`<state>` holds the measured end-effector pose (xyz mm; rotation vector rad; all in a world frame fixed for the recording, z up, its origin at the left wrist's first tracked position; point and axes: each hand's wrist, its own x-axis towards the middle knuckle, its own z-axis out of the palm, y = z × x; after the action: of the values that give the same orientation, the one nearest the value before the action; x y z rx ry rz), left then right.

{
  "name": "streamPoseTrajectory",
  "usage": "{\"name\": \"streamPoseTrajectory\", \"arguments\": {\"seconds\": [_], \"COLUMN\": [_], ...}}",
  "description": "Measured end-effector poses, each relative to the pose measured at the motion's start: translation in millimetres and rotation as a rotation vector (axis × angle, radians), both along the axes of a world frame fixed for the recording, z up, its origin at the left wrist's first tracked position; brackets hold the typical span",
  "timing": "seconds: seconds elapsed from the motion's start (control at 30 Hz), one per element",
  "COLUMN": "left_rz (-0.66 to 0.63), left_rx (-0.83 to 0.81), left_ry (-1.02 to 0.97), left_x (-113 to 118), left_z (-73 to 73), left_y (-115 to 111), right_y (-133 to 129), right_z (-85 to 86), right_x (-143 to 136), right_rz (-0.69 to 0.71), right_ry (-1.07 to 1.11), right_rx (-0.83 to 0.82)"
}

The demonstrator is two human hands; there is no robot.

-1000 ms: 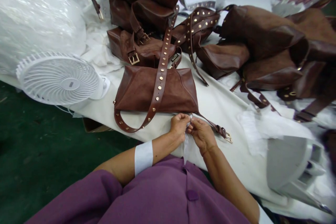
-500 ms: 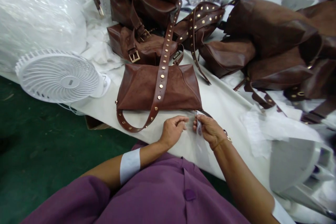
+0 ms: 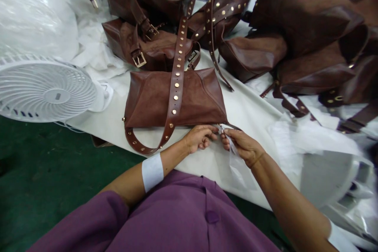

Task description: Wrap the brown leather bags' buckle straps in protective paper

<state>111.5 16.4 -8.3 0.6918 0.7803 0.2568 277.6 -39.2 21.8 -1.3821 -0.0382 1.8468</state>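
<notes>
A brown suede-look handbag [image 3: 150, 96] lies on the table in front of me, its studded strap [image 3: 176, 86] crossing it and looping below its near edge. My right hand [image 3: 245, 143] pinches a clear plastic strip [image 3: 236, 157] by the bag's near right corner, and the strip hangs down toward the table. My left hand [image 3: 202, 138] is beside it at the bag's lower edge, index finger stretched toward the pinched end and the other fingers loosely bent. Whether its fingertips touch the plastic or the bag's corner is too small to tell.
A white fan [image 3: 56, 94] stands at the left table edge, near clear plastic wrap [image 3: 35, 15]. More brown bags [image 3: 313, 19] are heaped at the back and right. White paper [image 3: 310, 134] and a grey-white device [image 3: 327, 181] lie at the right.
My left hand has moved up and right to the bag's corner, its index finger now straighter. My right hand still pinches the plastic strip. The view has shifted slightly.
</notes>
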Motion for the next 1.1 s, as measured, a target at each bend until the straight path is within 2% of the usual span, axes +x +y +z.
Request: {"name": "streamPoseTrajectory", "arguments": {"seconds": [0.1,0.2,0.37,0.6,0.77,0.93,1.1], "left_rz": [-0.034,-0.016,0.177,0.279,0.272,0.164,0.094], "left_rx": [-0.004,-0.041,-0.154,-0.295,-0.309,-0.273,-0.17], "left_ry": [-0.056,-0.081,-0.129,-0.13,-0.119,-0.064,-0.03], "left_x": [-3.7,-4.9,3.9,12.2,7.5,0.5,-3.1], "left_z": [-5.1,-4.8,1.7,1.5,2.0,1.8,1.1], "left_y": [1.3,0.4,-5.1,-9.1,-7.5,-5.8,-7.1], "right_y": [-2.5,-4.3,-5.5,-5.7,-6.4,-5.8,-6.2], "right_z": [-3.1,-7.8,-11.3,-14.4,-18.0,-17.9,-18.1], "right_x": [1.9,2.9,4.8,9.4,10.7,9.6,8.0], "right_rz": [0.009,0.011,0.024,0.073,0.06,0.06,0.049], "right_ry": [0.002,0.022,0.024,-0.027,-0.043,-0.044,-0.058], "right_rx": [0.003,0.015,0.039,0.127,0.104,0.108,0.123]}}
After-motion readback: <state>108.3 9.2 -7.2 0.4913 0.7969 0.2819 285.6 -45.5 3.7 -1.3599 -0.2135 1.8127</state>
